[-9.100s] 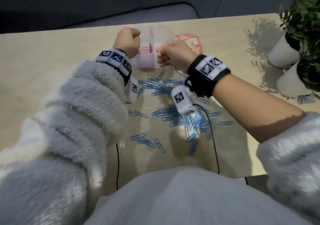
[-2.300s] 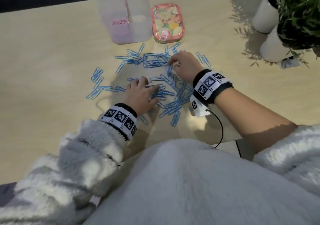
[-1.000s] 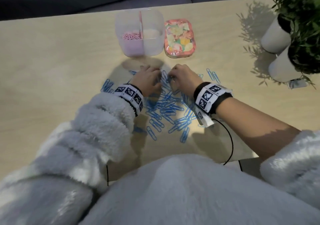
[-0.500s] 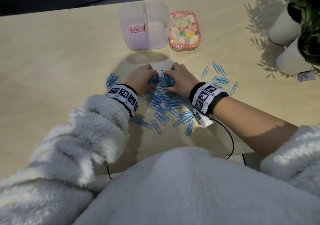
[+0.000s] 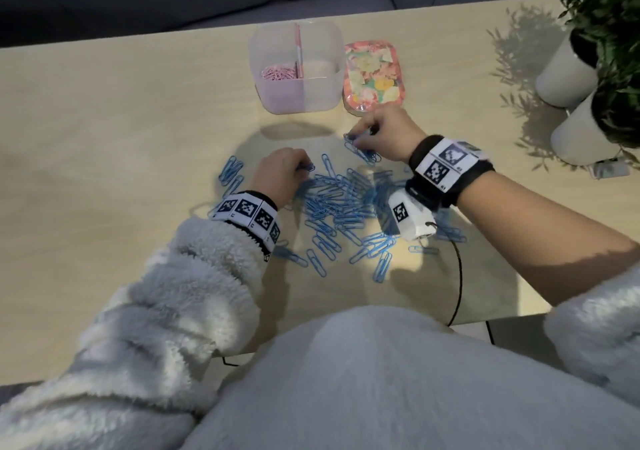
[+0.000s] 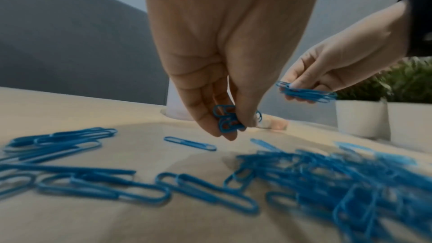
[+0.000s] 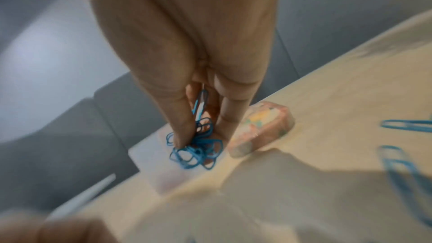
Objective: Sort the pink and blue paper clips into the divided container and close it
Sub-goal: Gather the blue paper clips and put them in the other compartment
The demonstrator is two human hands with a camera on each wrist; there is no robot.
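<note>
The blue paper clips (image 5: pixel 341 203) lie scattered in a loose heap on the surface (image 5: pixel 104 144), between the person's 2 forearms and just in front of the divided container (image 5: pixel 325 99). The pink paper clips (image 5: pixel 278 72) already sit in its left compartment; the right compartment looks bare, though the frosted wall hides its floor. The floral lid (image 5: pixel 374 77) lies flat just to the right of the container, so closing is not yet done.

The left hand (image 5: pixel 282 172) pinches a small bunch of blue clips between thumb and fingertips, just above the surface. The right hand (image 5: pixel 384 130) holds a larger, flatter bundle in its curled fingers, raised near the lid.

These clips are light, thin, stiff wire with a smooth coating, so I judge they slip easily and tend to hook into one another. A pinch across the middle of a bunch should hold better than a grip at the ends, and tangled stragglers may dangle and drop on the way. Loose single clips lying flat likely need a fingertip to slide or tip them first.
</note>
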